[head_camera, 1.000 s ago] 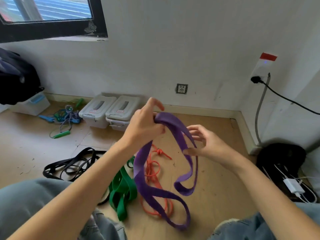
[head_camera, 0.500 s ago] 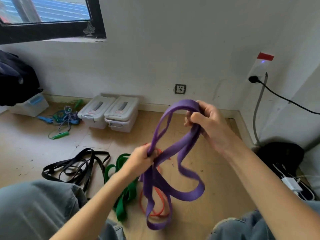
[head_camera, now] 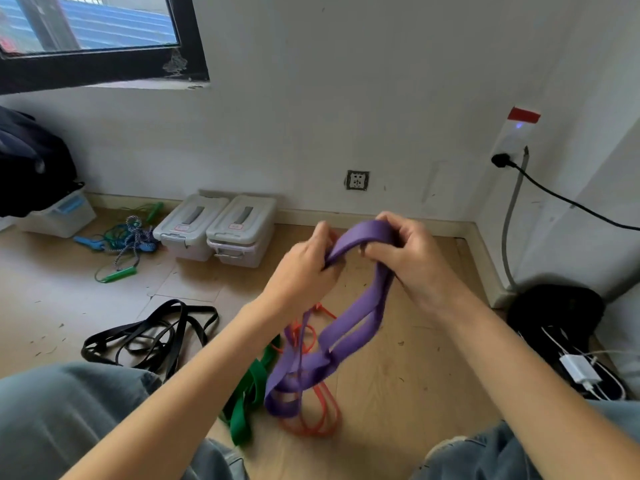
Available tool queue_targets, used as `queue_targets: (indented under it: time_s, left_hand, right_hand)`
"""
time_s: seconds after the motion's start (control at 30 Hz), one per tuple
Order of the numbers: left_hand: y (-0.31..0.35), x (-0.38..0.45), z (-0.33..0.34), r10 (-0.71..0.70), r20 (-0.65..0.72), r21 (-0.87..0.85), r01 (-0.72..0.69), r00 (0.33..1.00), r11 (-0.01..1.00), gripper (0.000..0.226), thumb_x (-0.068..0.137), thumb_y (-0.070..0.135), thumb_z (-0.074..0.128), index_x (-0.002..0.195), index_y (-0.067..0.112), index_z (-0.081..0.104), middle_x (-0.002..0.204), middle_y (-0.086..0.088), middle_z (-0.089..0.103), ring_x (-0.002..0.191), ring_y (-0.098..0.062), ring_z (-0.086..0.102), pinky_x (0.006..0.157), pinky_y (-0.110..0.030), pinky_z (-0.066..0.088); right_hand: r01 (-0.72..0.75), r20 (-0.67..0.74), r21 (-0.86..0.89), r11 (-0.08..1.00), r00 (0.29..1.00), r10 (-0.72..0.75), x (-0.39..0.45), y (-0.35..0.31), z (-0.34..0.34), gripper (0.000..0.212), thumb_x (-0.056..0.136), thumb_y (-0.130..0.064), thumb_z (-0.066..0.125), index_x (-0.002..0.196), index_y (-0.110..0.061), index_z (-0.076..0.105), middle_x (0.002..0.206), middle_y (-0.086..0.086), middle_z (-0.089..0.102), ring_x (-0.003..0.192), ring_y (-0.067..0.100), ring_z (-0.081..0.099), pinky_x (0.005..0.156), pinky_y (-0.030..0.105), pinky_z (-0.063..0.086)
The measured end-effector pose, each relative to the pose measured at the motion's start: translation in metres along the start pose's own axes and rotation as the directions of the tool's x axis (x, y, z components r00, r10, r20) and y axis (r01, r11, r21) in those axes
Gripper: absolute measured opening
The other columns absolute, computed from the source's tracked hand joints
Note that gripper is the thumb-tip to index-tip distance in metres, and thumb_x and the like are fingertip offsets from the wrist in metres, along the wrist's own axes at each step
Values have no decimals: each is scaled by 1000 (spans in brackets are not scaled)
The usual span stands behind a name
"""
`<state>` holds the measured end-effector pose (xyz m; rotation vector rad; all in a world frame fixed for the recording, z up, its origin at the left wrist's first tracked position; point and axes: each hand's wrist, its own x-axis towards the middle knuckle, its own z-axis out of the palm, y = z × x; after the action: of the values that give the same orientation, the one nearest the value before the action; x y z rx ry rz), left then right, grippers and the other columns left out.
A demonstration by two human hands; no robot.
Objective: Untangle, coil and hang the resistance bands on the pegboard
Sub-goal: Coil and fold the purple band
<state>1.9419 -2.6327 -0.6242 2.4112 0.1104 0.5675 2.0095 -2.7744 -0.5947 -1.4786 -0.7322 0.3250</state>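
Between both sets of fingers arches the purple band [head_camera: 360, 233] — left hand [head_camera: 304, 268] and right hand [head_camera: 412, 258] each curled round it, loops dangling below (over the orange band [head_camera: 311, 424] and green band [head_camera: 249, 400] on the floor).

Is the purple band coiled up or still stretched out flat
Coiled: the wide purple rubber resistance band hangs in several stacked loops, its top gripped by the left hand and right hand.
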Motion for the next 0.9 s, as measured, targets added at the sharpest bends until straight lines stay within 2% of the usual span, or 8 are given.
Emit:
queue_targets:
  time_s: [0.1, 0.17, 0.27, 0.33, 0.47, 0.57, 0.73, 0.9]
  left_hand:
    - [-34, -29, 24, -160, 174, -150, 187, 972, 971, 18, 89, 2, 50, 78, 16, 56, 67, 4, 57, 58, -6, 57, 59, -25, 41]
    - [-52, -35, 25, -287, 144, -300, 318, 947, 899, 31, 91, -1, 48, 71, 23, 52, 58, 9, 50, 52, -7, 50, 59, -26, 45]
    - [-55, -19, 10, -305, -28, -493, 252, 952, 833, 28, 93, 7, 48, 73, 26, 52, 54, 11, 53, 52, -4, 48, 56, -28, 44]
    - [-44, -8, -1, -191, -6, -513, 161, 982, 843, 15, 89, 21, 51, 78, 29, 54, 61, 17, 57, 55, 2, 52, 52, -15, 43]
    - [-40, -8, -1, -105, 94, -456, 137, 990, 879, 14, 85, 19, 63, 78, 28, 56, 60, 12, 53, 57, -5, 50, 58, -22, 44]
    - [-50, -19, 7, -111, 208, -439, 194, 972, 877, 17, 76, 18, 74, 77, 23, 59, 52, 12, 48, 50, -4, 46, 52, -21, 42]
    - [-65, -30, 15, -178, 324, -397, 304, 929, 866, 31, 70, 23, 80, 92, 13, 61, 69, -13, 60, 65, -28, 56, 68, -46, 51]
    - [-59, -26, 14, -201, 321, -425, 330, 926, 843, 44, 66, 21, 82, 102, 22, 57, 56, 13, 46, 53, -5, 43, 56, -23, 42]
  right_hand:
    - [18, -53, 214, 977, 999, -6, 10, -17, -9, 20, 66, -9, 61, 63, -28, 67, 58, -12, 59, 61, 4, 54, 61, 14, 46]
    - [-13, 33, -56, 998, 999, 15, 11, -17, -18, 17, 74, -5, 67, 74, -22, 66, 63, -10, 59, 63, 6, 55, 62, 16, 45]
    - [-125, 192, -377, 918, 959, 209, -3, 0, -11, 15, 76, -4, 72, 84, -7, 60, 72, -1, 57, 67, 8, 53, 65, 19, 45]
    - [-157, 170, -300, 941, 962, 214, -14, 10, 2, 15, 78, 4, 66, 79, -5, 54, 72, 7, 52, 68, 15, 51, 67, 25, 46]
    - [-150, 31, 32, 988, 988, 149, -8, 10, 6, 25, 81, 14, 49, 75, -10, 47, 67, 8, 42, 62, 19, 42, 62, 29, 37]
    - [-113, 8, 14, 993, 994, 113, 5, -2, 2, 30, 82, 15, 50, 78, -16, 49, 62, -2, 44, 53, 10, 41, 54, 21, 33]
    - [-59, 112, -111, 992, 991, 72, 21, -21, -6, 43, 76, 10, 60, 100, -25, 50, 60, -15, 54, 54, -2, 50, 54, 10, 39]
    - [4, 216, -198, 980, 976, 40, 28, -37, 2, 38, 76, 7, 60, 91, -27, 58, 72, -7, 54, 54, -4, 49, 53, 9, 39]
